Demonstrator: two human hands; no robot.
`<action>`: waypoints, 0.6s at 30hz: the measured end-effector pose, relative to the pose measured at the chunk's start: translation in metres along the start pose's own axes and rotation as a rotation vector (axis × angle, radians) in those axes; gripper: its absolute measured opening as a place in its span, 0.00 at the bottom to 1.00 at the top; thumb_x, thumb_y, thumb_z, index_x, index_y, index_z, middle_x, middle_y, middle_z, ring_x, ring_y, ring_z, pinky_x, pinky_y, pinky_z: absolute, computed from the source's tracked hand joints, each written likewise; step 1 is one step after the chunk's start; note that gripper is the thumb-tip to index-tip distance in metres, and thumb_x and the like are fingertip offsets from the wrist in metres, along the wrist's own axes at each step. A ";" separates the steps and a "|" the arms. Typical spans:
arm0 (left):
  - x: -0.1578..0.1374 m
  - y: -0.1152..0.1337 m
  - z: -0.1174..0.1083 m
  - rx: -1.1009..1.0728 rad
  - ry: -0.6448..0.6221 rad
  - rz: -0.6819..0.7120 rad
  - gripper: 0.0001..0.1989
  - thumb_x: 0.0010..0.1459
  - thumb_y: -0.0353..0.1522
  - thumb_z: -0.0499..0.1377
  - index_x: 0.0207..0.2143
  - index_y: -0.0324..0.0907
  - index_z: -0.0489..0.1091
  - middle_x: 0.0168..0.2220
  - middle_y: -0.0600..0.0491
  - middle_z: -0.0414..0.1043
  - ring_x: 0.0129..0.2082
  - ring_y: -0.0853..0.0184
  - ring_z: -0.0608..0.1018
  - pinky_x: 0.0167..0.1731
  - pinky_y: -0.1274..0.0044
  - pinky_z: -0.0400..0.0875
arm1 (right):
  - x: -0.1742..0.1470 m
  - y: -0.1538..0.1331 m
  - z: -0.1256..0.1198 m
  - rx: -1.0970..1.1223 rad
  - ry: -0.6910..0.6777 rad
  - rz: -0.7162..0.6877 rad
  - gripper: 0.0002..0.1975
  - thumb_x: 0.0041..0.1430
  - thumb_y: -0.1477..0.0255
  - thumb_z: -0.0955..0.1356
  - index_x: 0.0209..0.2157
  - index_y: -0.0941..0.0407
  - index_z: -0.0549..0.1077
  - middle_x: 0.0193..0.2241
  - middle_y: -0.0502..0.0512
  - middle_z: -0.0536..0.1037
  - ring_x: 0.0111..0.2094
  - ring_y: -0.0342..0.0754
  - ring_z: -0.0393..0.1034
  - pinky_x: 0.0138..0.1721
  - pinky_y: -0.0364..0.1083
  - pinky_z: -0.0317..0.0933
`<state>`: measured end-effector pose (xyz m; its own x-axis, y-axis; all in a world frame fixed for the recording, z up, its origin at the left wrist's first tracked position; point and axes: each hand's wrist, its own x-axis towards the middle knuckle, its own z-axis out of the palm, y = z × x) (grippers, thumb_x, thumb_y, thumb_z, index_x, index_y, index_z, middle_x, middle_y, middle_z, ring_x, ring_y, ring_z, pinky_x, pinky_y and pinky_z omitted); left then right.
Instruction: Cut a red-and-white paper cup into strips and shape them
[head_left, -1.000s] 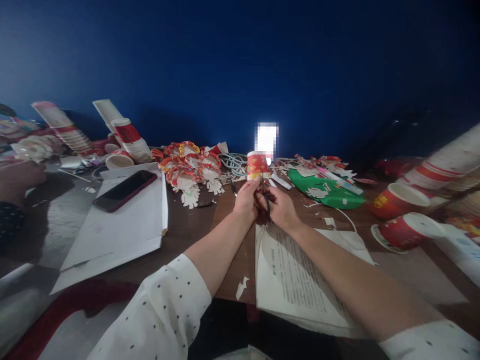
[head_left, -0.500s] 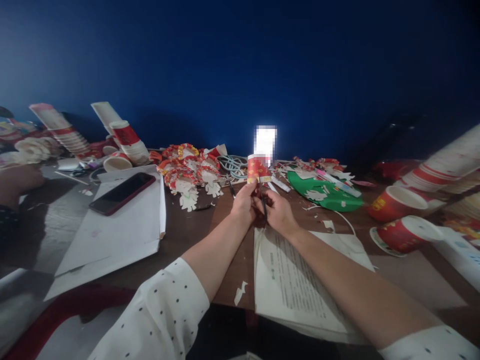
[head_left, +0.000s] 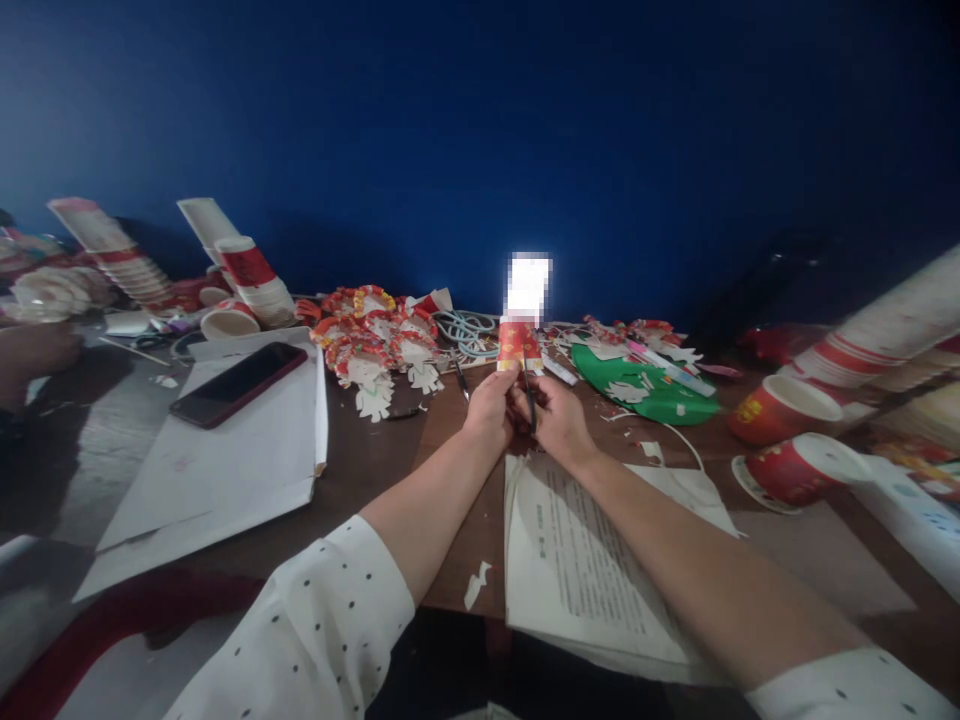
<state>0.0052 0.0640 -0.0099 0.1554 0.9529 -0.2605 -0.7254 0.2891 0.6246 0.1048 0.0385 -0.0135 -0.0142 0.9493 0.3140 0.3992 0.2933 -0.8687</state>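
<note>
Head view: both hands meet over the brown table [head_left: 457, 520], close together, each closed on something. The left hand [head_left: 489, 405] grips the lower part of a gold-patterned red paper cup [head_left: 511, 345], its thumb pointing up along the near side; the fingers behind are mostly hidden. The right hand [head_left: 560, 415], just beside it and seemingly touching, is curled around dark scissors [head_left: 532, 408], whose blades point up and away, reaching the cup's lower edge. How far apart the blades stand cannot be told at this size. The cup is held above the tabletop, beyond the fingertips, in front of the cluttered far edge. Below the right forearm lies an open printed book [head_left: 577, 560], with torn white scraps [head_left: 477, 585] near its left side. To the right is a green sheet [head_left: 675, 402] bearing paper cutouts [head_left: 628, 391]; to the left, a red-edged smartphone [head_left: 240, 383] rests on a white folder [head_left: 217, 470].
</note>
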 end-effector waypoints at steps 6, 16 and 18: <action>-0.002 0.001 0.001 0.027 0.001 -0.002 0.16 0.49 0.39 0.63 0.20 0.42 0.60 0.10 0.60 0.58 0.07 0.72 0.62 0.10 0.80 0.50 | 0.000 -0.007 0.000 0.032 0.029 0.034 0.15 0.51 0.60 0.71 0.36 0.55 0.74 0.24 0.51 0.78 0.22 0.46 0.69 0.24 0.43 0.63; -0.004 0.001 0.007 -0.002 0.032 0.024 0.13 0.52 0.33 0.61 0.21 0.42 0.59 0.12 0.61 0.58 0.09 0.75 0.61 0.11 0.81 0.48 | 0.005 -0.020 0.002 0.164 0.151 0.164 0.19 0.44 0.57 0.74 0.31 0.56 0.70 0.17 0.45 0.69 0.19 0.42 0.63 0.20 0.42 0.58; -0.004 0.001 0.007 0.013 0.048 0.026 0.13 0.52 0.32 0.61 0.21 0.42 0.58 0.11 0.61 0.57 0.09 0.75 0.61 0.11 0.81 0.48 | 0.005 -0.020 0.003 0.193 0.153 0.168 0.20 0.43 0.56 0.74 0.31 0.56 0.70 0.18 0.47 0.71 0.19 0.43 0.64 0.20 0.42 0.58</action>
<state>0.0087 0.0611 -0.0034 0.1037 0.9546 -0.2791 -0.7200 0.2657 0.6411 0.0936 0.0378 0.0043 0.1816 0.9627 0.2006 0.2019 0.1632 -0.9657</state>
